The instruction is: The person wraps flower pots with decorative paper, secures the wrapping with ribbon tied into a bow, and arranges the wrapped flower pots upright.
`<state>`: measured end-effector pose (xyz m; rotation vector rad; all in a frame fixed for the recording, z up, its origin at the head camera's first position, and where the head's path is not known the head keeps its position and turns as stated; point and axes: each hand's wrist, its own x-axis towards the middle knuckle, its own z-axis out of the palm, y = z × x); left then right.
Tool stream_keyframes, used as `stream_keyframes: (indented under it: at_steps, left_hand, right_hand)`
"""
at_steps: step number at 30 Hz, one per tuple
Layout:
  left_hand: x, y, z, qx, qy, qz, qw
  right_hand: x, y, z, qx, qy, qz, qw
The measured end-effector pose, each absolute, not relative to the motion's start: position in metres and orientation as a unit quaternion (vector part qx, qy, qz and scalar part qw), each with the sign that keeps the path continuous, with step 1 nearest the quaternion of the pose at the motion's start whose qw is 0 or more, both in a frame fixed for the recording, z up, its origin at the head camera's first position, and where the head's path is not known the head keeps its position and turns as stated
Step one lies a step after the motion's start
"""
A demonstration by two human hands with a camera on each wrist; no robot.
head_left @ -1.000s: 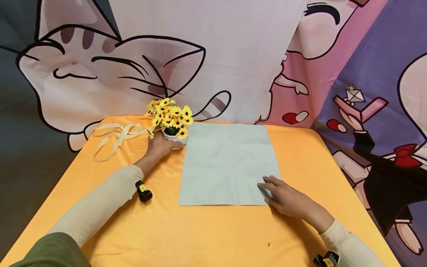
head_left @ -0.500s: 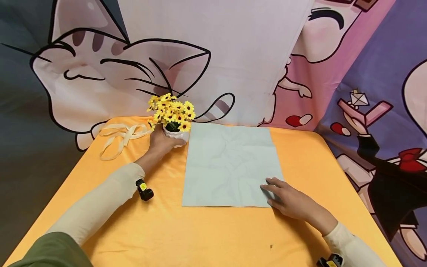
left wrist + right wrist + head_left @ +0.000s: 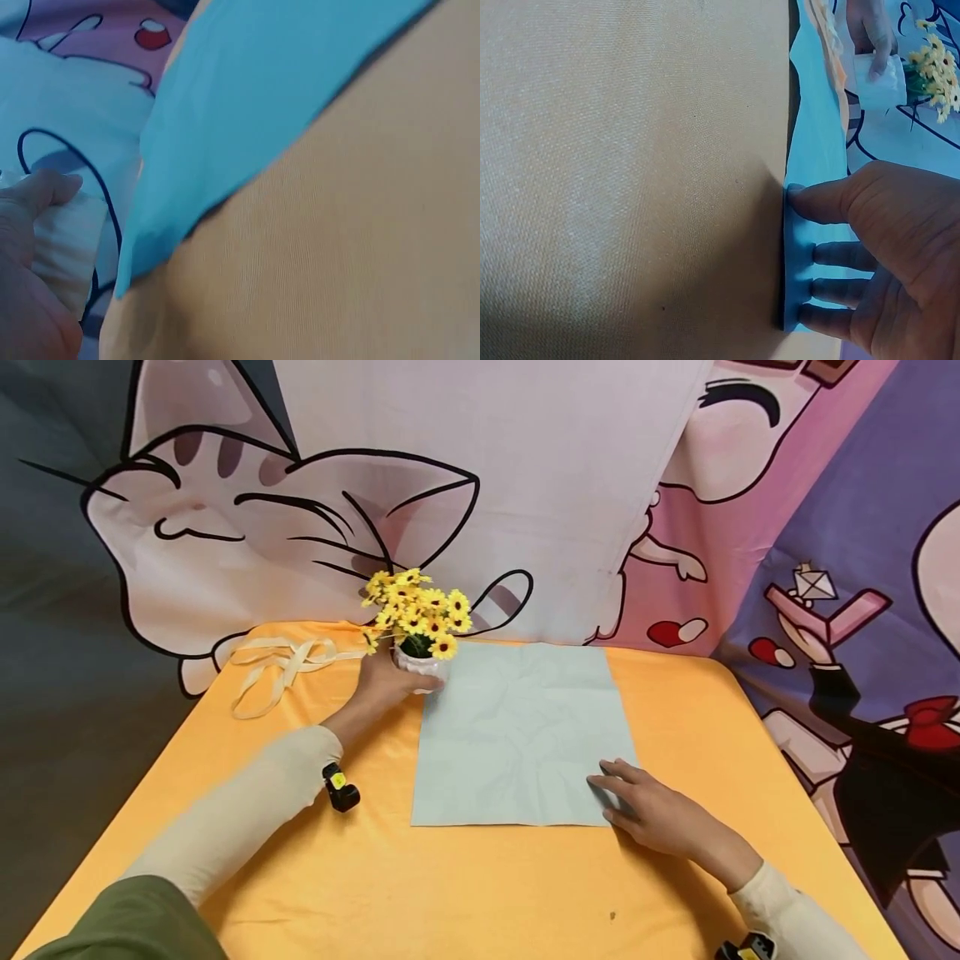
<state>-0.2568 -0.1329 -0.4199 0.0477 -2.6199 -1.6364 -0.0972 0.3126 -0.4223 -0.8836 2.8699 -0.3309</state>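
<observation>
My left hand [image 3: 381,683] grips a small white flowerpot [image 3: 422,672] of yellow artificial-looking daisies [image 3: 420,610], with the thumb across its near side. The pot overlaps the upper left corner of a pale blue square sheet [image 3: 517,735] in the head view. In the right wrist view the pot [image 3: 877,84] shows raised above the table. In the left wrist view, only part of the pot [image 3: 67,251] and the thumb side of the hand appear. My right hand [image 3: 652,806] rests its spread fingertips on the sheet's lower right edge, holding nothing.
A cream ribbon [image 3: 292,664] lies loosely looped at the table's back left. Orange cloth [image 3: 510,893] covers the table. Behind it hangs a printed cat curtain [image 3: 315,527], with a purple and pink one at the right.
My left hand has lifted the flowerpot slightly and carried it right, from beside the sheet to its upper left corner. The right hand stays in place. The head view has shifted a little.
</observation>
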Motion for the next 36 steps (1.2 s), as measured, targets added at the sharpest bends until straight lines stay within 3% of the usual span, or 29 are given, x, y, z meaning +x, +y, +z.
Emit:
stream_keyframes:
  at_steps: [12, 36]
  left_hand:
    - [-0.249, -0.066, -0.418, -0.101, -0.831, -0.545, 0.048]
    - [-0.250, 0.030, -0.407, -0.189, -0.878, -0.439, -0.032]
  right_hand:
    - [-0.096, 0.313, -0.420, -0.298, 0.945, -0.116, 0.062]
    - [-0.095, 0.316, -0.424, -0.301, 0.942, -0.132, 0.066]
